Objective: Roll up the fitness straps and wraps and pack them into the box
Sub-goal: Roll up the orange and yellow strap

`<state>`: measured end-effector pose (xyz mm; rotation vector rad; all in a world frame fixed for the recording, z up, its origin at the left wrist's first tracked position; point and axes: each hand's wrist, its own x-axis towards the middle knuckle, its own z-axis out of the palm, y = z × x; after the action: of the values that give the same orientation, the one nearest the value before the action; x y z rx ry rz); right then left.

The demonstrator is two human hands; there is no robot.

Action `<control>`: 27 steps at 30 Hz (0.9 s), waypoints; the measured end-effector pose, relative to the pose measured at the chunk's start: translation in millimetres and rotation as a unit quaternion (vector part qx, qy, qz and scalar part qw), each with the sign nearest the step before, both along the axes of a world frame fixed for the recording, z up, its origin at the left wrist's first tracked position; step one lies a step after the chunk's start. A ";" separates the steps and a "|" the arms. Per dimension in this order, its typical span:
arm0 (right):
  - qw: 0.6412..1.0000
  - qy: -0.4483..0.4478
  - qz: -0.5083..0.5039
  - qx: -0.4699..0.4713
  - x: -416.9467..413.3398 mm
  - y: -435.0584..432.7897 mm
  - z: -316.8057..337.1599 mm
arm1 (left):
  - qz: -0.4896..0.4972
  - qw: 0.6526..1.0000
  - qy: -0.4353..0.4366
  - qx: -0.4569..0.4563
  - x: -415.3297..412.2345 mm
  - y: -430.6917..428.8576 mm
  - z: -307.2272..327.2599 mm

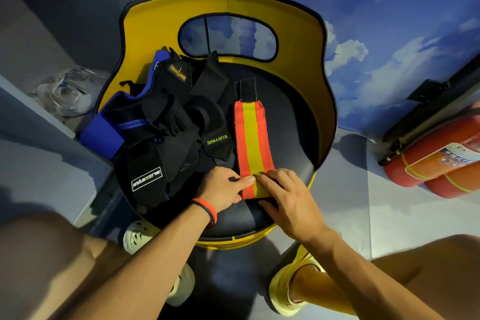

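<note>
— Where is the striped wrap (250,138) lying?

— It is lying stretched out flat on the black seat (291,122) of a yellow chair (145,23). It is orange with a yellow band down the middle, and it is running away from the person. A black tab (248,89) is sitting at its far end.

— And what are the hands doing?

— Both are working at the near end. The left hand (223,186) is gripping the wrap's left edge, with fingers curling onto the fabric. The right hand (285,195) is holding the right side, fingers lying across the top and the thumb tucking in at the near edge. The fingertips of the two hands are almost meeting over the yellow band.

— Anything beside the wrap?

— A pile of black and blue straps (166,122) is sitting just to its left on the same seat, partly spilling over the seat's left rim. A red and black wristband (207,209) is circling the left wrist.

— Further out?

— Red fire extinguishers (436,158) are lying on the floor at the right, and clear plastic bags (67,91) are resting on a shelf at the left.
</note>
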<state>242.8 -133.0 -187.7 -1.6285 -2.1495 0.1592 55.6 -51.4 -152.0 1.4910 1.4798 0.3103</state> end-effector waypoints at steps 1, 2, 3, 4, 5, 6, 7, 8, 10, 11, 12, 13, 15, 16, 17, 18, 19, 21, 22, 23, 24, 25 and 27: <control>1.000 -0.009 0.003 0.005 1.7 0.8 -0.5 | 0.000 1.000 0.015 0.012 1.0 1.9 -1.0; 1.000 -0.016 0.004 0.010 3.4 2.7 0.4 | 0.012 0.999 0.028 0.025 1.2 3.9 -1.9; 1.000 -0.025 0.006 0.012 5.3 5.4 2.3 | 0.033 0.998 0.035 0.033 1.1 5.9 -2.5; 0.999 -0.035 0.009 0.010 6.9 8.1 4.5 | 0.054 0.997 0.037 0.033 1.4 7.4 -2.0; 0.999 -0.044 0.012 0.006 8.4 10.3 6.5 | 0.068 0.997 0.034 0.032 2.6 8.4 -1.4; 0.999 -0.051 0.014 0.002 9.6 12.2 8.1 | 0.079 0.996 0.023 0.030 4.6 9.2 -1.0; 0.998 -0.057 0.015 -0.001 10.8 13.7 8.8 | 0.089 0.996 0.006 0.030 7.3 10.2 -1.2; 0.998 -0.062 0.016 -0.007 11.2 15.3 10.1 | 0.097 0.995 -0.009 0.032 10.6 11.3 -1.0; 0.997 -0.066 0.021 -0.027 11.8 19.4 12.6 | 0.107 0.993 -0.023 0.048 16.7 14.5 -2.1; 0.997 -0.063 0.024 -0.041 12.4 21.7 13.7 | 0.112 0.992 -0.026 0.055 19.5 16.8 -3.7; 0.996 -0.058 0.027 -0.058 12.5 23.9 15.1 | 0.116 0.991 -0.026 0.060 21.4 18.9 -5.6; 0.996 -0.051 0.030 -0.074 12.4 25.7 16.3 | 0.119 0.991 -0.022 0.062 23.0 20.9 -8.0; 0.994 -0.045 0.029 -0.092 12.4 28.6 17.1 | 0.118 0.991 -0.001 0.070 25.2 24.8 -9.4; 0.994 -0.048 0.028 -0.093 12.9 29.0 16.8 | 0.113 0.990 0.016 0.077 25.4 27.2 -9.6; 0.994 -0.052 0.028 -0.091 13.7 28.8 16.0 | 0.102 0.991 0.033 0.083 25.1 30.7 -9.6; 0.994 -0.053 0.026 -0.087 14.1 28.1 15.3 | 0.085 0.992 0.046 0.083 24.4 34.6 -9.3; 0.995 -0.051 0.021 -0.082 14.4 27.0 14.6 | 0.069 0.993 0.057 0.078 23.8 38.2 -9.2; 0.996 -0.040 0.012 -0.073 13.9 24.4 13.2 | 0.055 0.993 0.080 0.063 24.7 41.4 -8.0; 0.997 -0.033 0.009 -0.073 13.2 23.3 12.9 | 0.057 0.993 0.089 0.059 25.3 42.0 -8.2; 0.997 -0.025 0.007 -0.074 12.6 22.6 12.6 | 0.061 0.992 0.096 0.057 26.2 42.6 -8.4; 0.997 -0.019 0.006 -0.077 12.4 22.6 12.6 | 0.063 0.991 0.102 0.056 27.6 42.4 -6.4; 0.997 -0.017 0.006 -0.080 12.3 22.5 12.7 | 0.060 0.990 0.113 0.059 29.4 42.0 -5.2; 0.997 -0.011 0.010 -0.082 12.0 22.9 12.5 | 0.049 0.986 0.131 0.086 31.9 41.7 -3.9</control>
<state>254.8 -110.2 -175.1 -1.7057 -2.2197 0.3327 87.5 -9.7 -155.9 1.6481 1.7771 0.3161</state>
